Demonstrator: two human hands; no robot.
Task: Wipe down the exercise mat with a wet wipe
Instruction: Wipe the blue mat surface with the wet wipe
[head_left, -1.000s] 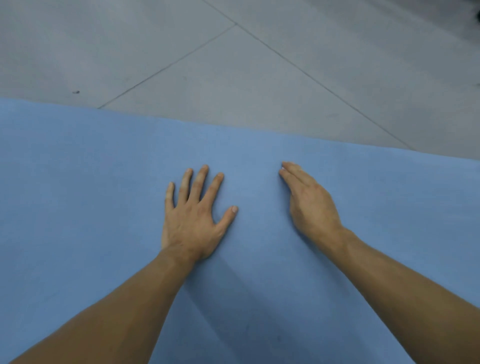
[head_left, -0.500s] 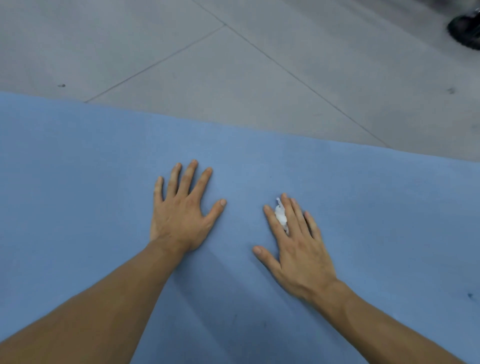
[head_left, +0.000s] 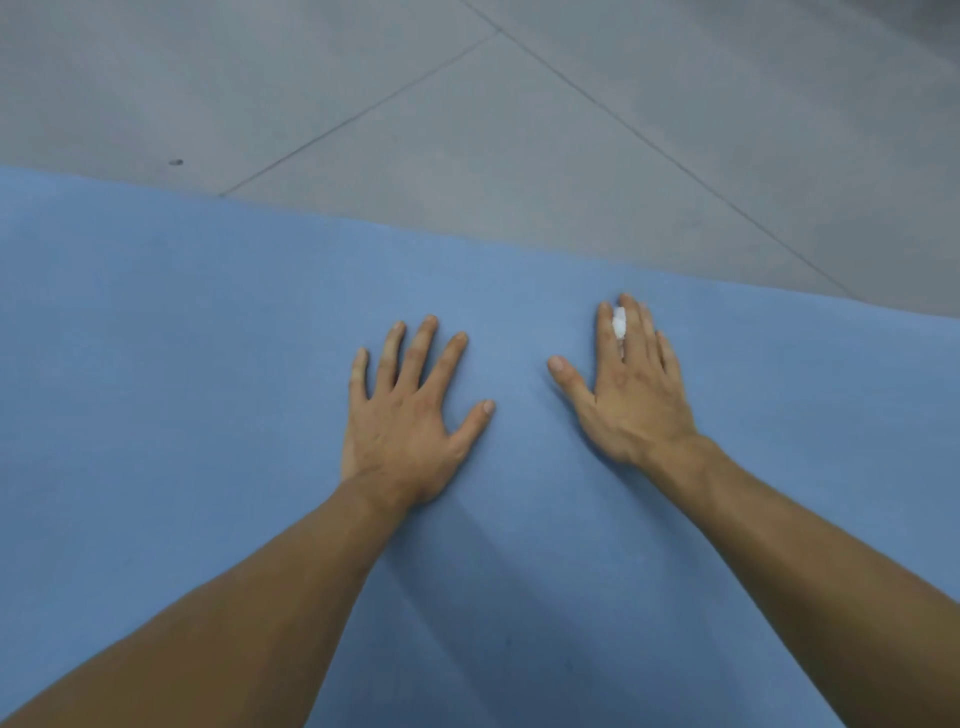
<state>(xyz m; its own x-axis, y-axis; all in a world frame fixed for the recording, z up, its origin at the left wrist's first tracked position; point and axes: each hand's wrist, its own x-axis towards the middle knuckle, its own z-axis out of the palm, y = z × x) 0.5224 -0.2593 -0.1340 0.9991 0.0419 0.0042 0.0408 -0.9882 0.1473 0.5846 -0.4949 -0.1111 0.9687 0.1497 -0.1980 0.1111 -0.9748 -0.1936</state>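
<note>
Right hand (head_left: 631, 395) flat, fingers straight and close together, pressing wet wipe (head_left: 619, 322) onto exercise mat (head_left: 182, 364); no curl round it. White wad shows only between index and middle finger, right of frame centre. Left hand (head_left: 405, 415) palm down on mat at centre, fingers spread, holding nothing. Blue mat fills lower two thirds of frame. Grey tiled floor (head_left: 467, 130) across top.

Left hand (head_left: 402, 415) flat, fingers (head_left: 415, 353) spread, right hand (head_left: 631, 389) flat, fingers straight and together, both forearms (head_left: 810, 561) extended forward
</note>
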